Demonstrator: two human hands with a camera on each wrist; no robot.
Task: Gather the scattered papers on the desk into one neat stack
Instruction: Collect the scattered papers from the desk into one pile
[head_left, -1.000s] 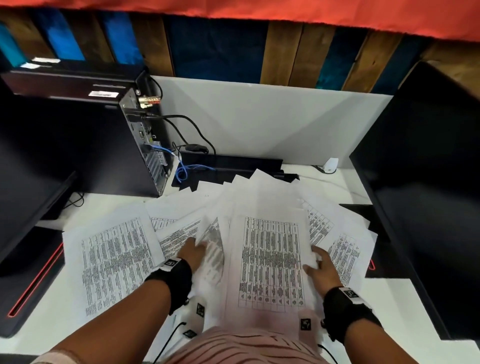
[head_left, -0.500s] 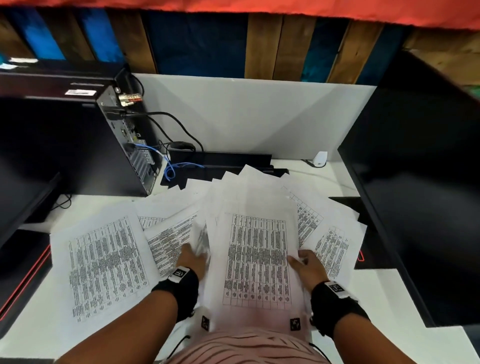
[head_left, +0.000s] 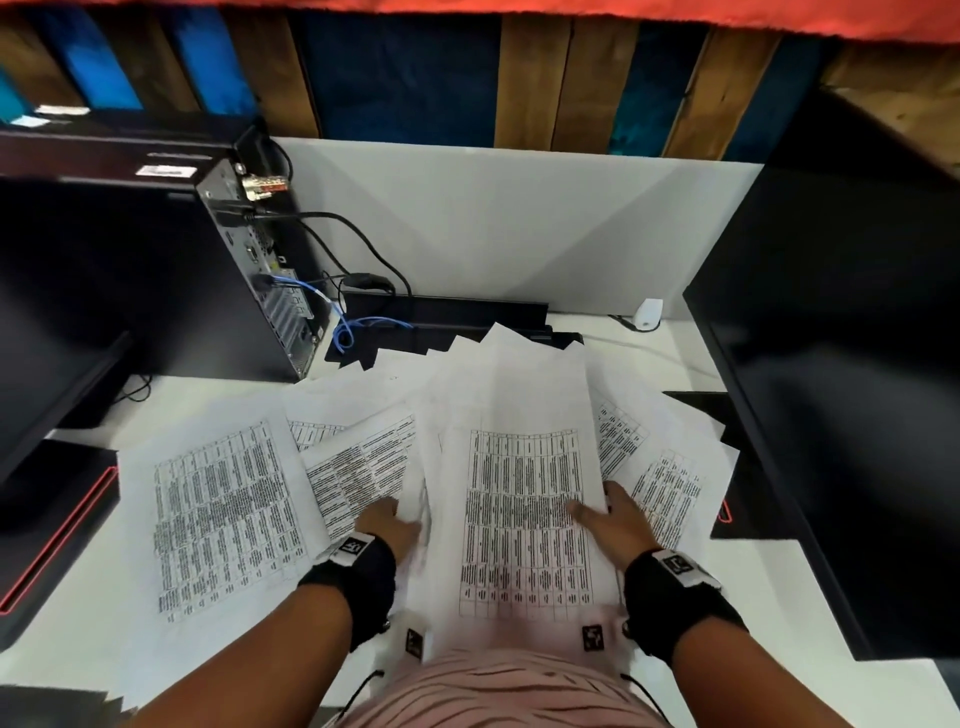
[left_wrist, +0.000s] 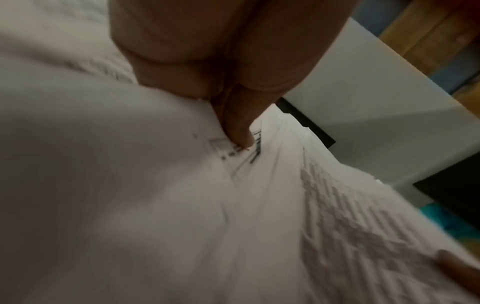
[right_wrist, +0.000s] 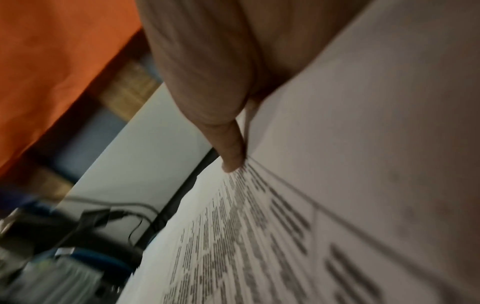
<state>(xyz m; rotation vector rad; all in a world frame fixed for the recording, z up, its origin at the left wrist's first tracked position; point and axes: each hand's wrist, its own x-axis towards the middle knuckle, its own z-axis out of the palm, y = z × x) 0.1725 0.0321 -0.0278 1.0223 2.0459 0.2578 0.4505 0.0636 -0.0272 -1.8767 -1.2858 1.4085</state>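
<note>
A white desk (head_left: 67, 613) runs across the view, backed by a low white partition (head_left: 519, 223) with a wall of brown and blue wooden planks (head_left: 545, 78) behind it and an orange strip along the very top. At the far left a dark monitor (head_left: 47, 322) leans in, with a black, red-edged slab on the desk below it. Next to it a black computer tower (head_left: 156, 270) stands with its rear ports facing the papers; black cables and a blue cable (head_left: 343, 327) loop down from it to the desk. A white label sits on top of the tower, too blurred to read.

The papers (head_left: 223, 514) lie fanned over the middle of the desk, overlapping, all printed with dense tables whose text is too small to read. The left hand (head_left: 389, 522) is pushed in between sheets at the left edge of the central bundle; its fingers are hidden under paper, though the left wrist view shows a fingertip pressing on a printed sheet, so its grip cannot be told. The right hand (head_left: 613, 519) grips the right edge of the top sheet, thumb on top and fingers tucked beneath. Both wrists wear black bands with small square markers.

A small white plug (head_left: 647, 314) rests by the partition. A large dark monitor (head_left: 841, 389) fills the right side.
</note>
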